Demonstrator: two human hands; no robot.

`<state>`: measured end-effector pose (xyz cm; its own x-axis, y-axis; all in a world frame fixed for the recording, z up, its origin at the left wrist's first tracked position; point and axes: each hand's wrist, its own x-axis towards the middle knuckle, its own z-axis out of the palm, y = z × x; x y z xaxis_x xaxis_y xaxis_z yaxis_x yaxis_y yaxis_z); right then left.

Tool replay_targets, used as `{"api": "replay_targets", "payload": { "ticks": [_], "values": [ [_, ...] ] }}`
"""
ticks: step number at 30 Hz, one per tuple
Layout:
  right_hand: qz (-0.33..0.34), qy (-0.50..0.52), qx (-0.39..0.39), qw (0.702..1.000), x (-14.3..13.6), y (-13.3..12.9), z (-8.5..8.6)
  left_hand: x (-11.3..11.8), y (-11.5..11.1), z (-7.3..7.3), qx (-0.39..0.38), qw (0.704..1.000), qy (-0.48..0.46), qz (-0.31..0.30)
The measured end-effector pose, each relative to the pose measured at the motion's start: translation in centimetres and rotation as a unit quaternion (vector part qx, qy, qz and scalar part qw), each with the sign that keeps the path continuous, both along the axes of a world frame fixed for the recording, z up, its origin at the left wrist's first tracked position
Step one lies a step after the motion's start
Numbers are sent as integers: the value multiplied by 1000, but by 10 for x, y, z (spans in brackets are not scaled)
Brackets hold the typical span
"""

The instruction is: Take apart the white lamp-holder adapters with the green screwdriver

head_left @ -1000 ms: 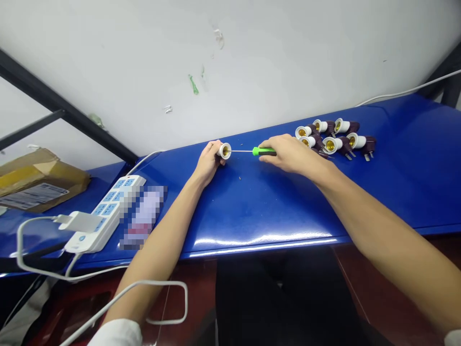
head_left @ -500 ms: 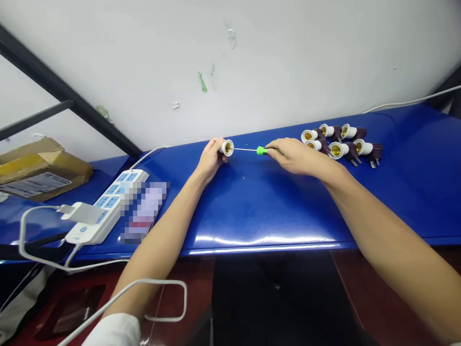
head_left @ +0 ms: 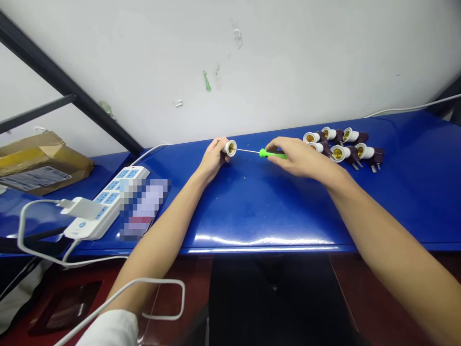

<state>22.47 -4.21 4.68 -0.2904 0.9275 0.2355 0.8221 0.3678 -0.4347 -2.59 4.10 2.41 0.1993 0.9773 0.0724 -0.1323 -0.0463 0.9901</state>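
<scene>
My left hand is closed around a white lamp socket, whose brass-lined opening faces right. In my right hand is a screwdriver with a green and black handle, held by the fingers and thumb. Its thin shaft points left and the tip reaches into the socket's mouth. What the tip touches inside is too small to make out. My left fingers hide the back of the socket. To the right of my right hand lie several lamp sockets with dark brown plug ends.
A blue table lies under both hands, with small screw-like bits on it. At left are a white power strip with a charger, a blurred-out phone and a cardboard box. A white cable loops over my left forearm.
The screwdriver tip stays in the socket. My right fingers have loosened and shifted on the handle, showing more of its green. The whole view has moved slightly.
</scene>
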Motion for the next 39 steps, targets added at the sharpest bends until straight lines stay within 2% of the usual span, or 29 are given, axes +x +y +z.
{"api": "replay_targets", "payload": {
  "ticks": [3, 9, 14, 19, 23, 26, 31, 36, 39],
  "values": [
    [3, 5, 27, 1000, -1, 0, -1, 0, 0, 1, 1, 1000, 6, 3],
    [12, -13, -46, 999, -3, -4, 4, 0, 0, 1, 2, 1000, -4, 6],
    [-6, -9, 15, 1000, 0, -3, 1, 1, 0, 2, 0, 1000, -3, 6],
    [3, -15, -18, 1000, -1, 0, 0, 0, -1, 3, -6, 1000, -4, 13],
    [-25, 18, 21, 999, -1, -1, -1, 0, 0, 2, 2, 1000, 1, 5],
    [-29, 7, 47, 998, -1, 0, -2, 0, 0, 1, 1, 1000, 0, 5],
    [-6, -19, -6, 1000, 1, 2, -2, 0, -2, 2, -8, 1000, -6, 3],
    [-5, -21, 3, 1000, 2, 1, -4, 0, -3, 2, -2, 1000, -5, -8],
    [4, -24, -41, 999, 1, 0, -2, 0, -2, 1, 0, 1000, 0, -5]
  ]
}}
